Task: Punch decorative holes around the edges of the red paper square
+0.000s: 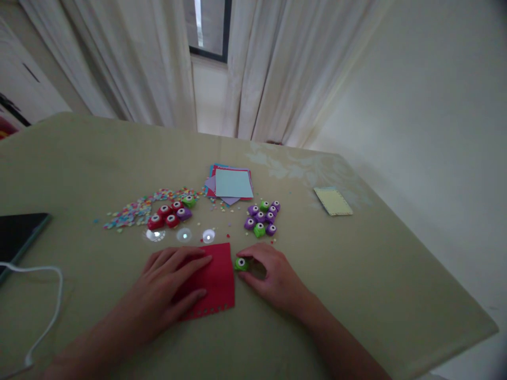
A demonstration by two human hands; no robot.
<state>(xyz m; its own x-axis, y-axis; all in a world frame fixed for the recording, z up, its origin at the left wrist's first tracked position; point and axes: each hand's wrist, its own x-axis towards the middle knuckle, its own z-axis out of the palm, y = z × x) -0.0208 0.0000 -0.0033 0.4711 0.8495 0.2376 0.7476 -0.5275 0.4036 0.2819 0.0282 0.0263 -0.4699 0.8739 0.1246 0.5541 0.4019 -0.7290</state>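
Note:
My left hand (172, 279) lies flat with fingers stretched over a red sheet of paper (217, 279), which has a row of punched notches along its near edge. At the sheet's right edge, my right hand (273, 272) pinches a small green craft punch (241, 264) between thumb and fingers. Whether the punch grips the paper's edge or only touches it, I cannot tell. Just beyond the hands stand several purple and green punches (261, 217). Several more, mostly red, form another group of punches (168, 215) to the left.
Colourful paper bits (134, 211) are scattered behind the red punches. Three clear round discs (184, 235) lie in a row near the red sheet. A stack of coloured paper (233, 183) sits farther back, a yellow notched sheet (333, 201) at right. A dark tablet (21, 237) and white cable (55, 306) are left.

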